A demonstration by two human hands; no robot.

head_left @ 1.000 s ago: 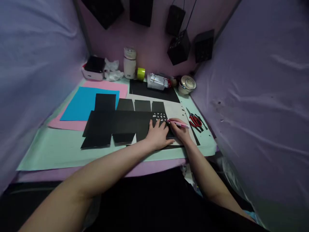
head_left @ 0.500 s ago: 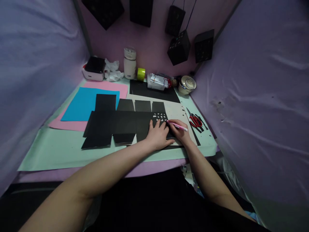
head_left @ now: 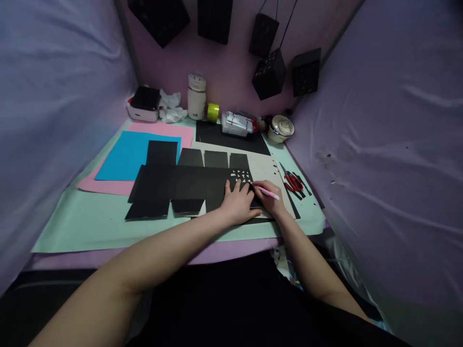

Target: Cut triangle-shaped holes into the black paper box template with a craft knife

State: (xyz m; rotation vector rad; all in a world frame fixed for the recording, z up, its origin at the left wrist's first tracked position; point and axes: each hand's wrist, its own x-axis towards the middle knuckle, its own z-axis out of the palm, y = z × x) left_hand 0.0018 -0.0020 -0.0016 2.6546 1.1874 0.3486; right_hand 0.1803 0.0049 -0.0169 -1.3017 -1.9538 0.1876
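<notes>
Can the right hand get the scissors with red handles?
Probably yes: the scissors lie close by the right hand, with nothing standing between them, though that hand holds the pink pen.

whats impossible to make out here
All in the head view:
Pink pen in the right grip: tip too small to make out.
Black card: partly hidden by the left grip.
Leftmost hanging black box: cut off by the top edge.
White bottle: marking too small to read.
</notes>
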